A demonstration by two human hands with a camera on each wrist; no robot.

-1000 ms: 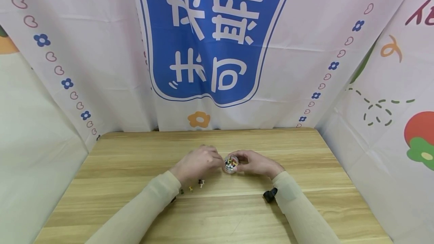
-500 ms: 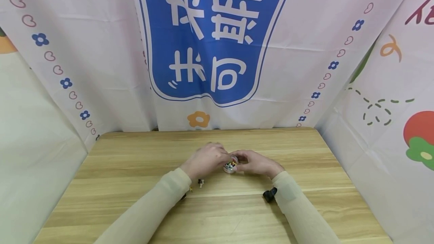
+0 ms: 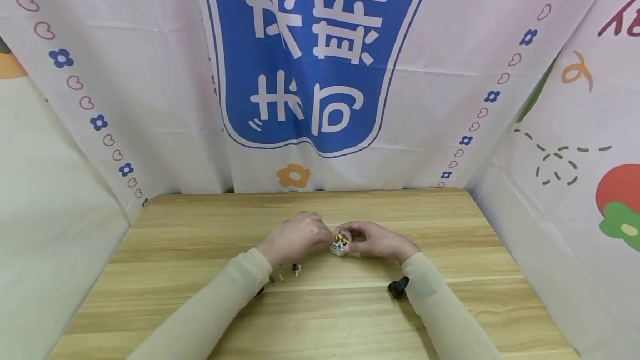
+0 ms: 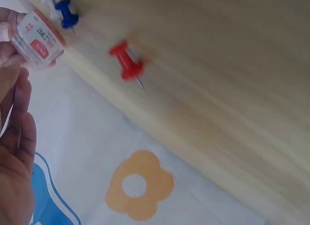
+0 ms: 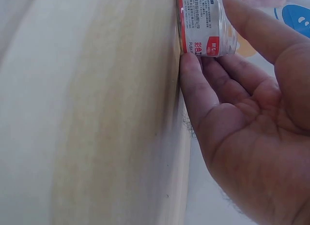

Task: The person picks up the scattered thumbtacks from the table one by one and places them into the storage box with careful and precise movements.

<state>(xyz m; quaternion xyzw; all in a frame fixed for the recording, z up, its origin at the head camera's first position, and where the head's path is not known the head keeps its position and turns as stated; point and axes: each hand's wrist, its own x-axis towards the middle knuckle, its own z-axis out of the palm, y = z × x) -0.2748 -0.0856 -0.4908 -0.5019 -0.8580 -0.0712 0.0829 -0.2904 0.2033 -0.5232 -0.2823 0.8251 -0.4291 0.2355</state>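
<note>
A small clear jar [image 3: 341, 242] with colourful push pins stands on the table, its label [image 5: 201, 24] visible in the right wrist view. My right hand [image 3: 380, 242] grips the jar's side between thumb and fingers. Just left of the jar is my left hand [image 3: 300, 236], with loosely bent fingers and no pin visible in them. In the left wrist view, a red push pin [image 4: 127, 61] and a blue push pin [image 4: 66, 13] lie loose on the wood. Near the left wrist in the head view are a yellow push pin [image 3: 281, 278] and a white push pin [image 3: 298, 270].
The wooden table [image 3: 350, 315] ends at a printed cloth backdrop [image 3: 425, 126]. A black device [image 3: 398, 288] sits by the right wrist. Another dark piece [image 3: 260, 291] shows partly beside the left sleeve.
My left hand reaches over the jar half a second ago, then draws back left, uncovering pins in the jar and on the table. The right hand and the jar stay nearly still.
</note>
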